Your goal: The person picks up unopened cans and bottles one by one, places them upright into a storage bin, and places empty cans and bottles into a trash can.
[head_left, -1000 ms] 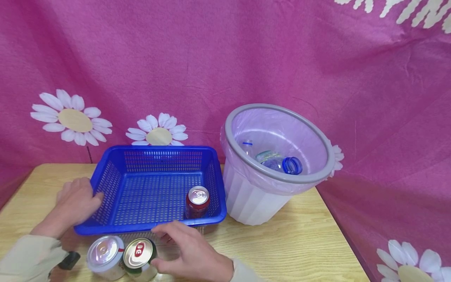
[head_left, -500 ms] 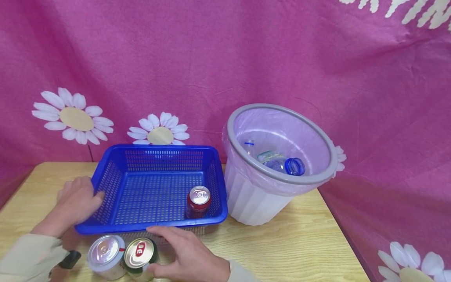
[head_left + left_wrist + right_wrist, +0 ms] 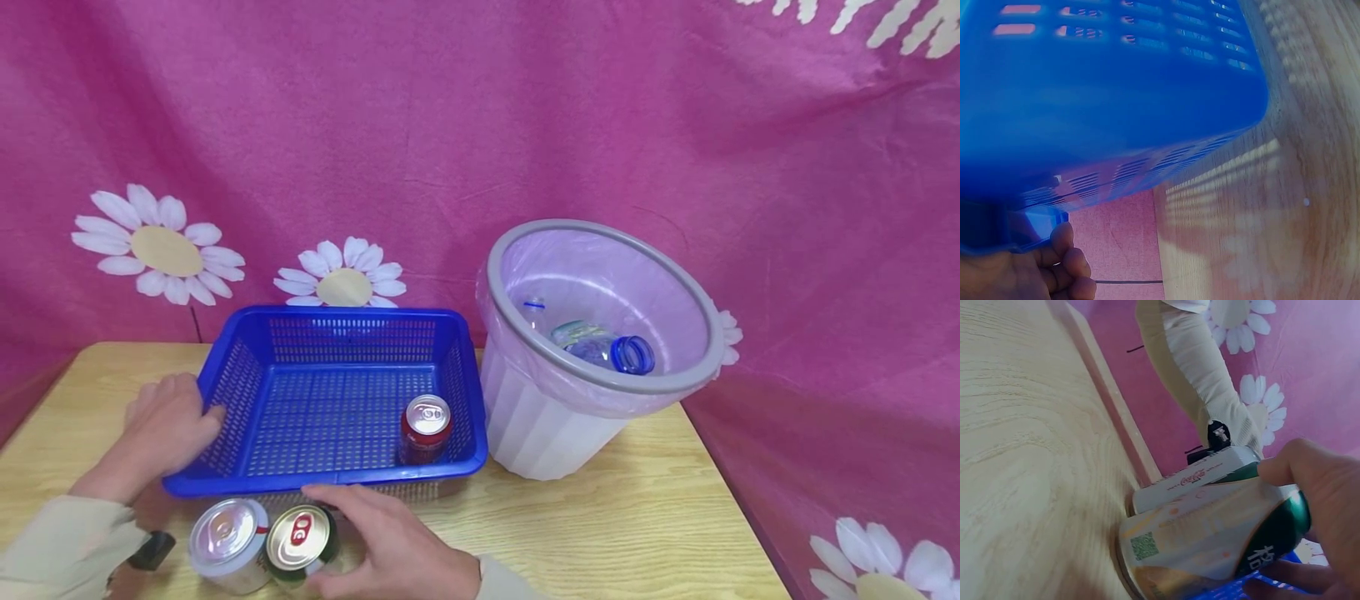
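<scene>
My left hand (image 3: 161,429) grips the left rim of the blue plastic basket (image 3: 322,483); the left wrist view shows its curled fingers (image 3: 1075,262) beside the rim. A red drink can (image 3: 426,433) stands upright inside the basket at the front right. My right hand (image 3: 405,546) curves round a green and white drink can (image 3: 1210,537) in front of the basket, thumb on the near side and fingers on the far side. Against that can's left stands a white Coca-Cola can (image 3: 228,546). Both stand upright on the table.
A white bin (image 3: 540,433) with a grey rim and a lilac liner stands right of the basket, with plastic bottles (image 3: 600,350) in it. The wooden table (image 3: 615,517) ends at a pink cloth (image 3: 450,125) behind and to the right.
My right hand has moved slightly left and closed in round the green and white can. My left hand stays on the basket rim. The head view has shifted slightly.
</scene>
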Demonstrator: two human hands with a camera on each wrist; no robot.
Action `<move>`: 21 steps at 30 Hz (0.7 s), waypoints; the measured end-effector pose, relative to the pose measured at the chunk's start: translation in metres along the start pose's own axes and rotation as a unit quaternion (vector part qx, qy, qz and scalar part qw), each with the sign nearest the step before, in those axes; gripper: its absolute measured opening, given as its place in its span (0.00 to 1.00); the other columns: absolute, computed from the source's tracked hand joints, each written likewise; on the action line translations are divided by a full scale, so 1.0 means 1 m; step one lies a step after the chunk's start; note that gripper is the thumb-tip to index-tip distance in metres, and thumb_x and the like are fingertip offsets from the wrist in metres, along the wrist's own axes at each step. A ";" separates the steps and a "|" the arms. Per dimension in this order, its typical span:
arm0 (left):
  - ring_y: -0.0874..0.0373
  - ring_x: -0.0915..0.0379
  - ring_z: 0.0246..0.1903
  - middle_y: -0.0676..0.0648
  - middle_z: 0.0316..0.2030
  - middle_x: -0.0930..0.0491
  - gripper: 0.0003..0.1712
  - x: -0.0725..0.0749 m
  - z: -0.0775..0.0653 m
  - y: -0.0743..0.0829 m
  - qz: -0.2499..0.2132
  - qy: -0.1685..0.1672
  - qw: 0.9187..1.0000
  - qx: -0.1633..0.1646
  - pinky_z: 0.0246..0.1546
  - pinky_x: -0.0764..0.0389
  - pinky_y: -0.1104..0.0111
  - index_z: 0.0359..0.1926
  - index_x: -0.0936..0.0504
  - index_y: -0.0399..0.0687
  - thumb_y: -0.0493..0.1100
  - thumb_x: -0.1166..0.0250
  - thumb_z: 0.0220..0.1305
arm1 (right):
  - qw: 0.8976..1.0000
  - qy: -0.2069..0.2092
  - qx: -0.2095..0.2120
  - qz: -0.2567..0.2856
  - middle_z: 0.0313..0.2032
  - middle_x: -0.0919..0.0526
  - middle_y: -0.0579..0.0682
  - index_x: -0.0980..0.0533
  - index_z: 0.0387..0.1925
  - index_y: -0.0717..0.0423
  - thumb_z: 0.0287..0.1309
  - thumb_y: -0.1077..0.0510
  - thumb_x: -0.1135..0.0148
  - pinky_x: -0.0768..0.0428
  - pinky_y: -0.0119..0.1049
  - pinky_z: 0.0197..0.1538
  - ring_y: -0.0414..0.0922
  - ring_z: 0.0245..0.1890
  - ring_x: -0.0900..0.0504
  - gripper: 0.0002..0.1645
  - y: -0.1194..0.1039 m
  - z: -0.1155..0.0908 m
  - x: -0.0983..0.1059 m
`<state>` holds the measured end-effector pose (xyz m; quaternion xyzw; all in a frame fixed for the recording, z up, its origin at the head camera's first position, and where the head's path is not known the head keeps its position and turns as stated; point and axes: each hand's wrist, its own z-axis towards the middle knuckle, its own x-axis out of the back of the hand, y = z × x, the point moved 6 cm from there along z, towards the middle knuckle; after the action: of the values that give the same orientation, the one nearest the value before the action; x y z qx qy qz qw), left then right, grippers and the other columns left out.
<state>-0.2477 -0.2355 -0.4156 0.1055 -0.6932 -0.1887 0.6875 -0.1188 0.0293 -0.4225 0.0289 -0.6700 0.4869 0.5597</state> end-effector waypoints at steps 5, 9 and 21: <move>0.38 0.38 0.38 0.33 0.34 0.31 0.23 -0.001 0.000 0.000 -0.003 0.001 1.000 -0.001 0.34 0.39 0.58 0.44 0.31 0.22 0.46 0.45 0.70 | 1.000 0.004 0.008 0.016 0.72 0.29 0.38 0.45 0.78 0.32 0.56 0.39 0.25 0.27 0.33 0.70 0.33 0.71 0.29 0.55 0.000 0.003 -0.005; 0.37 0.38 0.38 0.33 0.34 0.32 0.23 -0.001 0.000 0.000 -0.001 0.003 1.000 -0.002 0.34 0.39 0.58 0.43 0.31 0.23 0.46 0.45 0.70 | 1.000 -0.006 0.009 0.026 0.73 0.30 0.37 0.46 0.79 0.32 0.56 0.40 0.24 0.27 0.33 0.70 0.33 0.71 0.29 0.56 0.001 0.005 -0.010; 0.36 0.38 0.38 0.32 0.35 0.31 0.24 -0.001 0.000 0.000 0.003 0.005 1.000 -0.005 0.35 0.39 0.57 0.43 0.31 0.22 0.46 0.45 0.70 | 0.998 0.022 0.053 0.016 0.68 0.26 0.42 0.44 0.78 0.40 0.50 0.42 0.19 0.29 0.25 0.69 0.32 0.68 0.27 0.60 -0.004 0.012 -0.017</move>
<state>-0.2473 -0.2350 -0.4162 0.1007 -0.6892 -0.1899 0.6920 -0.1187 0.0108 -0.4317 0.0372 -0.6309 0.5314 0.5640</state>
